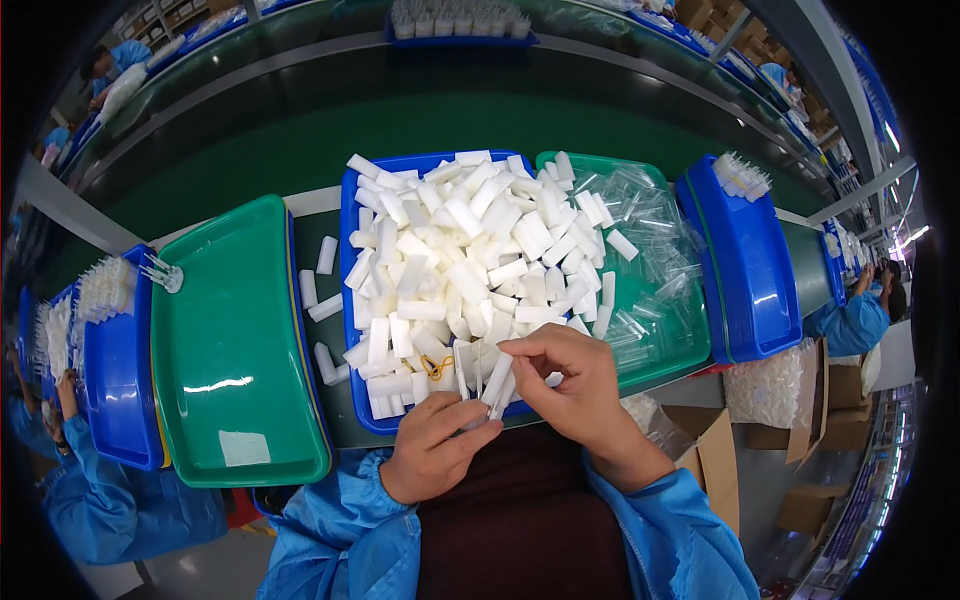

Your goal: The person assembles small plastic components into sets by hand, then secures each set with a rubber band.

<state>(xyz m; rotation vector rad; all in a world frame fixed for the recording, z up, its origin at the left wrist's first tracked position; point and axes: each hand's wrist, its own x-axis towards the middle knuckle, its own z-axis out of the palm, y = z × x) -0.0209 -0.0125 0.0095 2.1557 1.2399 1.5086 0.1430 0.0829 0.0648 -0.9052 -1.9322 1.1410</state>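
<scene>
Low over the front of a blue tray (pixel 349 215), my two hands meet at a slim white cylindrical piece (pixel 499 378). My left hand (pixel 440 447) is closed around its lower end, along with other slim white parts whose kind I cannot make out. The thumb and fingers of my right hand (pixel 572 385) pinch the upper part of the same piece. A heap of short white foam-like cylinders (pixel 465 250) fills the tray behind my hands. Among them, just beyond my left fingers, lies a thin yellow loop (pixel 435 367).
On the right a green tray (pixel 630 372) holds clear plastic tubes (pixel 650 240) and some white cylinders. Another green tray (pixel 235 340) stands left, with a small white pronged part (pixel 163 273) at its corner. Stacked blue trays (pixel 745 270) flank the right side. Co-workers sit at both sides.
</scene>
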